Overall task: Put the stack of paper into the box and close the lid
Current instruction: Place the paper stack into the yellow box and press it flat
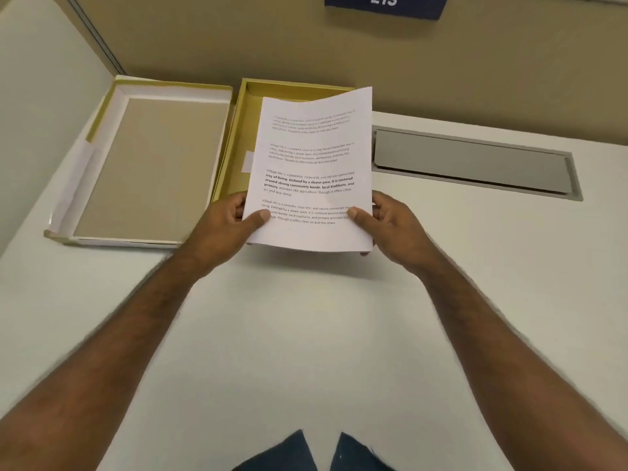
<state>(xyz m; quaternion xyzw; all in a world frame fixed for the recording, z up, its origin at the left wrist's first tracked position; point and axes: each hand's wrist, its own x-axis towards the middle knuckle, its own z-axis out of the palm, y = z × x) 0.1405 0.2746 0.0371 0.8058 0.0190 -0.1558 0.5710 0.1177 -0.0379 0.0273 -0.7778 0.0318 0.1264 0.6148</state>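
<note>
A white stack of paper [311, 171] with printed text is held in the air over the open yellow box [238, 130], covering most of its inside. My left hand [227, 222] grips the stack's lower left edge, thumb on top. My right hand [390, 222] grips the lower right edge the same way. The far end of the stack tilts toward the box's back wall. The box's lid [149, 164] lies upside down on the desk, just left of the box, its grey inside facing up.
The box and lid sit on a white desk [306, 334] against a beige partition wall. A grey cable-port flap [472, 163] is set into the desk right of the box. A blue sign [385, 5] hangs on the wall.
</note>
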